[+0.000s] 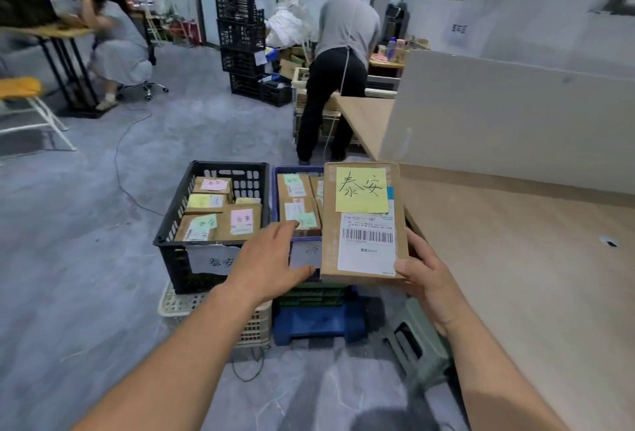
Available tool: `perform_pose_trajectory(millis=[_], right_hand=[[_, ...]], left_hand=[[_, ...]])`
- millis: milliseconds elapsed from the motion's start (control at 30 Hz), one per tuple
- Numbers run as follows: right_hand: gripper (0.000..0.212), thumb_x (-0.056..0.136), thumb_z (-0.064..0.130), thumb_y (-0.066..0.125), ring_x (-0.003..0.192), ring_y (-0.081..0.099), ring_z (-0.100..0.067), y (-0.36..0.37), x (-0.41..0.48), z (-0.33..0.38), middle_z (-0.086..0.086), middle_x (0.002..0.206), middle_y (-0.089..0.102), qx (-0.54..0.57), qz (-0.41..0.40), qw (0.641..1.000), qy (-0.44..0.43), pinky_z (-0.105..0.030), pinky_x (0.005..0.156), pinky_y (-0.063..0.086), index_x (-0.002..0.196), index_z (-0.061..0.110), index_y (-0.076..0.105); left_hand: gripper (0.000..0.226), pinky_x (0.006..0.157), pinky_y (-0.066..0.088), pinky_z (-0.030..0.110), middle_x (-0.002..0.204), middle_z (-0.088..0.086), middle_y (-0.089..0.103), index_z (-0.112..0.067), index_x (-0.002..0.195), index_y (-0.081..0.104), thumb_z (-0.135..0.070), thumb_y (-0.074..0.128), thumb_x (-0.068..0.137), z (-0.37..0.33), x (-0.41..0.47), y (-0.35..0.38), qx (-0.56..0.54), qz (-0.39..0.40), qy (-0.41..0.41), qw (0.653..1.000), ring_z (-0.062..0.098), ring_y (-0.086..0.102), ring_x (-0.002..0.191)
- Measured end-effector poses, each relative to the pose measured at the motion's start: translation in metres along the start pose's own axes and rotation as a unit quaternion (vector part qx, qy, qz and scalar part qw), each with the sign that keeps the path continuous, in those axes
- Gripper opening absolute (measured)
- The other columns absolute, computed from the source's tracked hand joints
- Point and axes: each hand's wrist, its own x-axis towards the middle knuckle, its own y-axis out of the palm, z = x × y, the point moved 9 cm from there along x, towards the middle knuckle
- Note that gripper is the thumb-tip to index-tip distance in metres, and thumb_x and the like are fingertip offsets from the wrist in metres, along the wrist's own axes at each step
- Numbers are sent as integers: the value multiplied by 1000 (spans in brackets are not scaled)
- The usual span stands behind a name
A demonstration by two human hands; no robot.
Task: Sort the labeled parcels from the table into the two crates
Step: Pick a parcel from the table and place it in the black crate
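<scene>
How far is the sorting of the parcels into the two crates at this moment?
Done: sorted parcels lie in the black crate and the blue crate. In hand: the right hand grips the held parcel; its yellow note matches the black crate's sign. The left hand is open beside it. Left: placing it, probably in the black crate. The visible table shows no other parcel.

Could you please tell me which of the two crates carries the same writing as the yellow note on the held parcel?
The black crate, left of the blue crate: its white front label shows the same two characters as the yellow note.
</scene>
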Motion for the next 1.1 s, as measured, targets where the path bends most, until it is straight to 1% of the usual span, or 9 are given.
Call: perform_pose_trajectory(millis=[167, 267, 333, 500, 700, 867, 933, 1000, 1100], right_hand=[[77, 62, 28, 69, 97, 70, -14, 51, 46, -8, 1, 107, 74, 7, 34, 999, 18, -26, 77, 55, 135, 35, 48], [84, 58, 34, 71, 103, 69, -20, 72, 75, -15, -2, 112, 73, 6, 51, 998, 34, -35, 85, 54, 138, 33, 47], [80, 62, 30, 71, 107, 67, -22, 85, 98, -20, -2, 113, 72, 8, 63, 997, 40, -41, 90, 53, 139, 33, 48], [71, 71, 24, 64, 106, 67, -18, 117, 166, -33, 2, 112, 73, 0, 97, 994, 51, -41, 93, 51, 139, 36, 46], [87, 60, 31, 72, 106, 68, -20, 143, 269, -58, 2, 114, 72, 25, 122, 989, 81, -41, 94, 50, 143, 32, 43], [66, 82, 13, 65, 100, 70, -16, 139, 350, -77, 8, 108, 74, 32, 106, 987, 116, -39, 92, 53, 142, 32, 43], [66, 79, 16, 65, 100, 70, -16, 137, 376, -84, 8, 109, 73, 26, 104, 986, 129, -38, 90, 53, 139, 36, 45], [62, 76, 19, 66, 104, 68, -18, 138, 398, -91, 8, 110, 73, 18, 104, 984, 146, -41, 94, 51, 130, 43, 50], [50, 88, 10, 61, 106, 67, -18, 141, 421, -103, 10, 106, 74, 5, 100, 981, 166, -40, 97, 50, 114, 52, 52]], left_hand=[[83, 109, 29, 34, 152, 2, 30, -21, 149, 20, -53, 61, 85, 60, 17, -8, -7, 1, -37, 999, 22, 30, 137], [85, 108, 31, 34, 152, 2, 29, -22, 150, 18, -55, 60, 84, 91, 32, -9, -11, -3, -60, 998, 21, 30, 138], [86, 108, 31, 34, 153, 1, 29, -22, 150, 18, -57, 60, 83, 110, 43, -9, -8, -4, -77, 997, 21, 30, 138], [86, 106, 37, 38, 150, 2, 32, -24, 149, 20, -58, 61, 82, 158, 86, -12, 10, -5, -111, 994, 22, 35, 135], [82, 103, 36, 35, 148, 2, 34, -22, 147, 22, -51, 64, 82, 204, 172, -7, 32, 26, -134, 990, 21, 36, 133], [83, 104, 40, 38, 150, 2, 32, -23, 149, 20, -55, 60, 84, 235, 245, 1, 57, 56, -150, 985, 22, 37, 134], [83, 104, 40, 38, 151, 2, 32, -23, 149, 19, -56, 59, 84, 247, 269, 6, 67, 66, -155, 984, 21, 38, 134], [84, 104, 39, 37, 151, 4, 33, -22, 150, 19, -56, 59, 84, 260, 287, 12, 68, 73, -160, 982, 22, 37, 134], [85, 105, 39, 37, 150, 5, 33, -21, 150, 18, -57, 58, 85, 283, 301, 22, 57, 89, -175, 979, 23, 37, 134]])
